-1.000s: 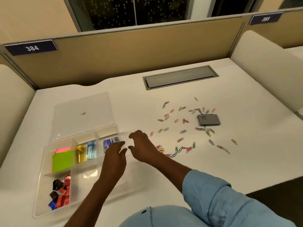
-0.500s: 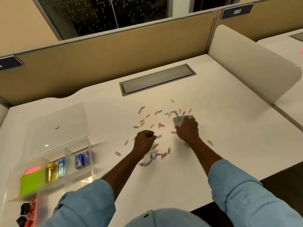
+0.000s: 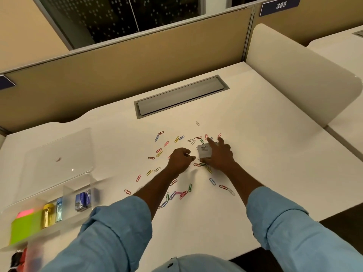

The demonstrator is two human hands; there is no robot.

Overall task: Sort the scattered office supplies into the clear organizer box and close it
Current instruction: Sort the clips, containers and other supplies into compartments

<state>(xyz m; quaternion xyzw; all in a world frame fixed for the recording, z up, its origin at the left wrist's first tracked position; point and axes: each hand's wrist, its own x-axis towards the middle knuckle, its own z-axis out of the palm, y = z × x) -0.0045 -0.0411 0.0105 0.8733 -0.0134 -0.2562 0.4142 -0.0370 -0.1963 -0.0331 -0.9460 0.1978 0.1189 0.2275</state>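
Observation:
Colourful paper clips (image 3: 159,153) lie scattered over the middle of the white desk (image 3: 265,163). My left hand (image 3: 179,160) rests among them with its fingers curled and the fingertips pinched together on clips. My right hand (image 3: 221,157) grips a small grey box (image 3: 204,151) between thumb and fingers and has it tilted up off the desk, with the index finger stretched along its far edge. The clear organizer box (image 3: 78,190) stands at the lower left with its lid (image 3: 59,154) swung open behind it. It holds green and pink sticky notes (image 3: 25,226), small yellow and blue items and a blue packet.
A grey cable hatch (image 3: 180,97) is set into the desk behind the clips. Tan partition walls run along the back, and a rounded white divider (image 3: 306,75) stands on the right. The desk's front edge is close to my sleeves.
Both hands left the organizer and went right to the clips. The right hand took hold of the grey box and tipped it up. The left hand moved further into the clips.

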